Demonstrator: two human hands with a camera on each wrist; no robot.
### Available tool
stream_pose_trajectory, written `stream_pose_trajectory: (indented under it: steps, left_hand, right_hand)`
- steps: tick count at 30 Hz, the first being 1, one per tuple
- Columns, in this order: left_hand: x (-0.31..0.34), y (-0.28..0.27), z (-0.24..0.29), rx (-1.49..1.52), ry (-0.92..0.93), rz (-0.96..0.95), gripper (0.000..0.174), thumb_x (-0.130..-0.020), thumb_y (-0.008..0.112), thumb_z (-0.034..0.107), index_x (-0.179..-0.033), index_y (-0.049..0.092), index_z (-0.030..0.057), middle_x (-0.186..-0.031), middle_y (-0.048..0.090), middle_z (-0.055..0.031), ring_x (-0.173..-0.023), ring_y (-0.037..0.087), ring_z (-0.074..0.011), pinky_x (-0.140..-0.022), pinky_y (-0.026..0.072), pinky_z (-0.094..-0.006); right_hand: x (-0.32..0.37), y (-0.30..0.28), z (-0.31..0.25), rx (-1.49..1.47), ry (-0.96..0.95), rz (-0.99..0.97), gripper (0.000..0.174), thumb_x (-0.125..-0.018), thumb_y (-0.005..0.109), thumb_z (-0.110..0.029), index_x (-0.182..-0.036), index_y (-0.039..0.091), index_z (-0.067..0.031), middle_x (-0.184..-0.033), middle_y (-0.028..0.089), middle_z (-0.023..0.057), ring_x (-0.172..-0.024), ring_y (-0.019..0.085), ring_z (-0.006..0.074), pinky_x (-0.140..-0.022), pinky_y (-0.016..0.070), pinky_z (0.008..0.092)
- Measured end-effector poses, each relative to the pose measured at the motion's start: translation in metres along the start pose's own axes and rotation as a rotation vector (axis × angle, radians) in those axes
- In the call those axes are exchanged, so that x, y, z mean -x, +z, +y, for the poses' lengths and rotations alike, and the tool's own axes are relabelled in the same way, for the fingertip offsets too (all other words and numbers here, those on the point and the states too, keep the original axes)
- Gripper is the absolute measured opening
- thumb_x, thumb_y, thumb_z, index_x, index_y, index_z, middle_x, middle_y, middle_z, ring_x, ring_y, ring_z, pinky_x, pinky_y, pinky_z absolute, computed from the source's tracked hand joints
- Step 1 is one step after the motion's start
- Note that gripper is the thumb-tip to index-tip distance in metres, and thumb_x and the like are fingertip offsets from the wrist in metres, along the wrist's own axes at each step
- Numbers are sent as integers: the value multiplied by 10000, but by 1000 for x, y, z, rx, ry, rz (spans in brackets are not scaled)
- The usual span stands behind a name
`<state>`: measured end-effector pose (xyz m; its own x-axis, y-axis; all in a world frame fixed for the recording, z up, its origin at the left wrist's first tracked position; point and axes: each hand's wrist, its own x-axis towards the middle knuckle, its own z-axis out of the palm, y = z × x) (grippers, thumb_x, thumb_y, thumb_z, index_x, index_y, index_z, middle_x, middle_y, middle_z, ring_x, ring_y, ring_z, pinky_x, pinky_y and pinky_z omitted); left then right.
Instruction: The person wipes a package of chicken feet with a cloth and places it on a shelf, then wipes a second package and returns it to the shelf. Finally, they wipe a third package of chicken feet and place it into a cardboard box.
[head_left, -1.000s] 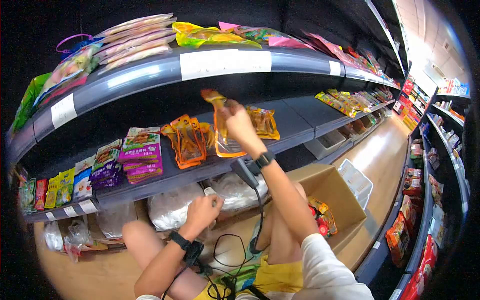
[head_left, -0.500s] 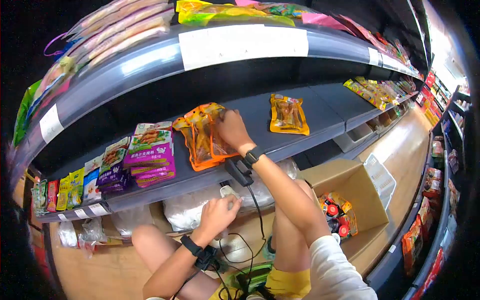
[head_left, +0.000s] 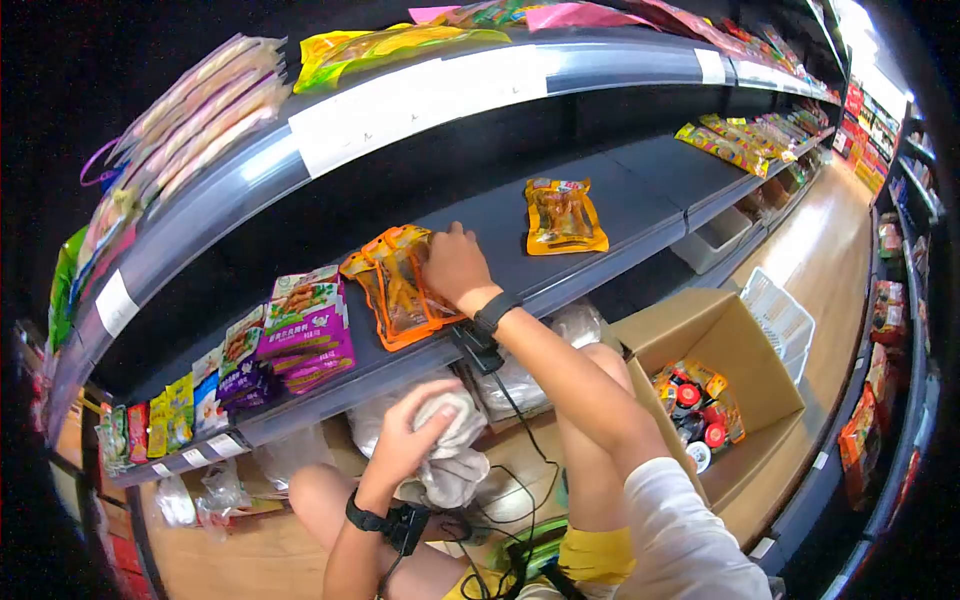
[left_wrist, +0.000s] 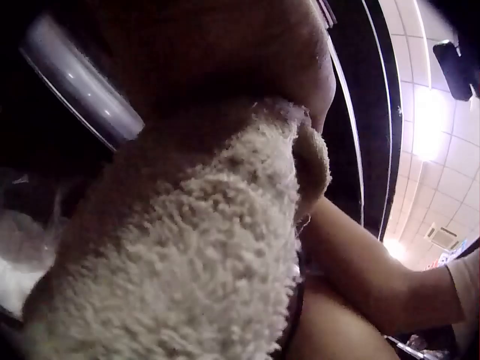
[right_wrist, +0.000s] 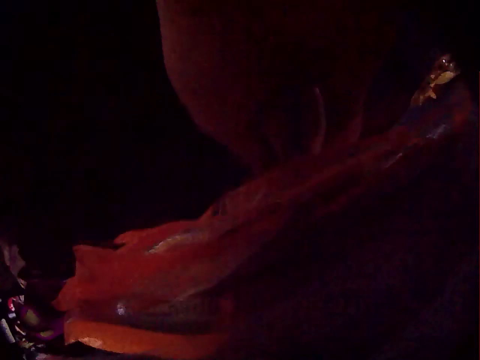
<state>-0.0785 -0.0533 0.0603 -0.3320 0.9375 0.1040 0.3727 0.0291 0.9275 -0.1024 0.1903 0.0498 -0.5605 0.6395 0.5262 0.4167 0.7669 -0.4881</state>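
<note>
My right hand (head_left: 458, 268) is on the shelf, at the right side of a stack of orange-edged snack packets (head_left: 400, 295). Its fingers hold the top packet's edge, and its thumb is hidden in the head view. In the dark right wrist view, fingertips (right_wrist: 300, 146) meet the packet's reddish film (right_wrist: 180, 259). Below the shelf edge, my left hand (head_left: 405, 432) grips a crumpled off-white cloth (head_left: 458, 480). The cloth's fluffy pile (left_wrist: 202, 240) fills much of the left wrist view. A single orange packet (head_left: 563, 217) lies apart, farther right on the shelf.
Purple packets (head_left: 305, 335) stand stacked left of the orange ones. At right on the floor is an open cardboard box (head_left: 745, 345) holding red-capped items, with a white basket (head_left: 780, 325) behind it. Cables (head_left: 525, 440) hang near my legs; clear bags (head_left: 375, 415) fill the lower level.
My right hand brought an orange packet left onto the stack, away from the single packet, and stays there. The left hand has risen slightly and turned, with much more of the cloth showing.
</note>
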Motion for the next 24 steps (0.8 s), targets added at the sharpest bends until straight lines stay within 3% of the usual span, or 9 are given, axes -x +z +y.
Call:
stream_pose_trajectory:
  steps: [3,11,14,17,20,24]
  left_hand:
    - [-1,-6,3,58,51,177,359,-869,599,117,-1203,563,-9,-1161,597,-99,-1103,525,-160,-984,372,-297]
    - [-8,3,-13,-24,5,136,354,-871,595,149,-1183,561,-14,-1141,599,-93,-1119,519,-177,-990,362,-303]
    - [-10,3,-13,-31,49,184,337,-873,597,146,-1171,568,-11,-1138,601,-89,-1109,523,-170,-983,370,-298]
    - [-10,-2,-9,6,60,254,328,-869,594,131,-1163,571,-11,-1132,601,-87,-1091,526,-159,-972,377,-292]
    - [-9,-7,-6,9,60,285,315,-866,585,117,-1154,575,-13,-1117,604,-85,-1068,531,-149,-958,385,-287]
    - [-10,-4,-13,-11,38,224,293,-873,570,116,-1134,580,-18,-1094,613,-85,-1048,536,-140,-940,396,-282]
  right_hand:
    - [2,-5,5,20,-29,-2,355,-852,587,-308,-931,669,28,-1008,573,274,-895,581,429,-815,497,465]
    - [-3,-12,12,-15,51,-77,364,-823,623,-341,-919,686,5,-1025,582,271,-934,597,429,-829,501,469]
    - [-3,-11,18,2,43,-11,347,-806,641,-337,-899,693,-6,-979,590,277,-933,606,424,-824,505,469]
    - [-5,-25,18,-29,21,-11,275,-819,622,-286,-888,701,-31,-941,607,228,-947,602,393,-814,512,439]
    - [-9,-29,12,-15,-323,-39,226,-844,587,-250,-917,703,-71,-962,628,179,-968,593,358,-824,507,389]
    - [7,-34,-31,-40,-598,-312,267,-873,562,-312,-1011,697,-128,-1146,600,97,-1117,511,320,-922,435,426]
